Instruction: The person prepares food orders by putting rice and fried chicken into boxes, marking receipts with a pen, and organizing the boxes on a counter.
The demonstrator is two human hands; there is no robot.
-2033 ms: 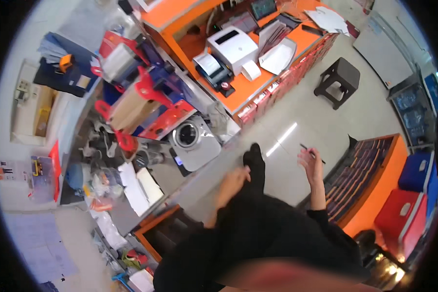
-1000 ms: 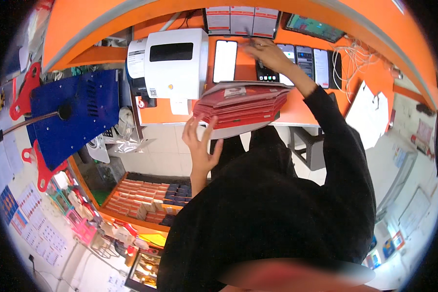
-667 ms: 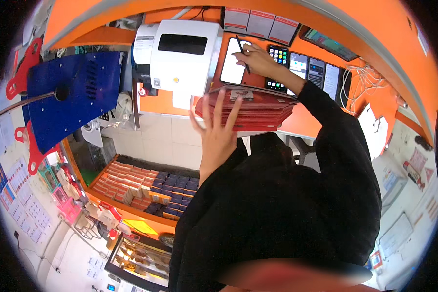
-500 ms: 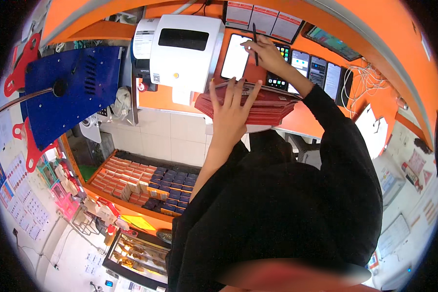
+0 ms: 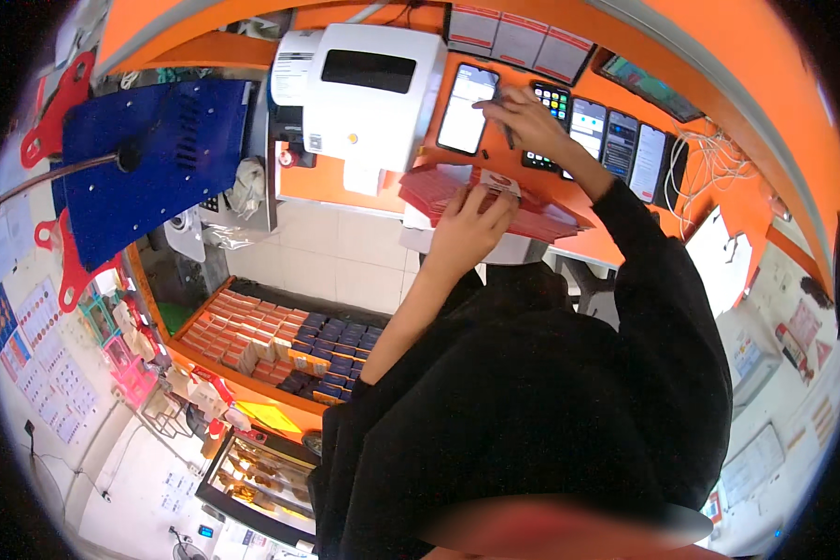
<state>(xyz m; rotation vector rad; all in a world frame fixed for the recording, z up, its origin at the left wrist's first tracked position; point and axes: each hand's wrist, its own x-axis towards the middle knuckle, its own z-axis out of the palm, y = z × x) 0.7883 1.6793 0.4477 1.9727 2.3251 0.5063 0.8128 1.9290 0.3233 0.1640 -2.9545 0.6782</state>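
My left hand (image 5: 471, 226) is bent over a stack of thin red packets (image 5: 427, 191) at the near edge of the orange counter. Its fingertips press on the top one, beside a white patch with a red mark. A dark pen (image 5: 510, 137) is held in my right hand (image 5: 537, 123). That hand's index finger reaches to the right edge of a phone with a lit white screen (image 5: 465, 110), which lies flat on the counter. Just below this phone lies a small black piece (image 5: 485, 154), too small to make out.
Right of my right hand several phones (image 5: 618, 145) lie in a row, then tangled white cables (image 5: 709, 173). A white label printer (image 5: 373, 89) stands left, near a blue metal panel (image 5: 159, 159). Below left, small boxes (image 5: 252, 327) fill an orange-edged case.
My left hand has gone from spread fingers to bent ones on the red packets, which now lie flatter. My right hand has come slightly lower, its pen tilted differently. The whole view has shifted slightly.
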